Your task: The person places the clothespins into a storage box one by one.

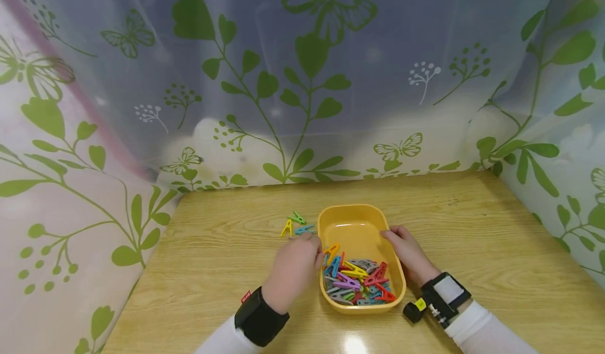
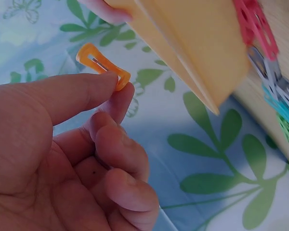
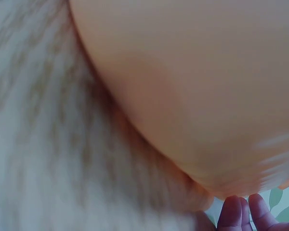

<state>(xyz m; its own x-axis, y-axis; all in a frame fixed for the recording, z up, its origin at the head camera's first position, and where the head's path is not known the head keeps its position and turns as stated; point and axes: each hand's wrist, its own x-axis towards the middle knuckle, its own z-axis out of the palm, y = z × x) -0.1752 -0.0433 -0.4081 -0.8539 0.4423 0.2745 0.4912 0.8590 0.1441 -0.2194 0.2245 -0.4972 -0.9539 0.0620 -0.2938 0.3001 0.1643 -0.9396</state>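
My left hand (image 1: pixel 295 264) is at the left rim of a yellow plastic tub (image 1: pixel 347 215). Thumb and forefinger pinch one end of an orange clothespin (image 2: pixel 98 60), seen best in the left wrist view. Inside the tub's near half lies a heap of clothespins (image 1: pixel 354 283) in red, grey, blue, purple, yellow and green. With the thumb over the right rim and the fingers outside, my right hand (image 1: pixel 410 253) holds the tub. The right wrist view shows mostly the tub's outer wall (image 3: pixel 207 96) and some fingertips.
Left of the tub, on the wooden table (image 1: pixel 212 270), lie a yellow clothespin (image 1: pixel 287 228), a green clothespin (image 1: pixel 297 218) and a blue clothespin (image 1: pixel 304 229). A leaf-patterned curtain (image 1: pixel 246 107) hangs behind the table and along both sides.
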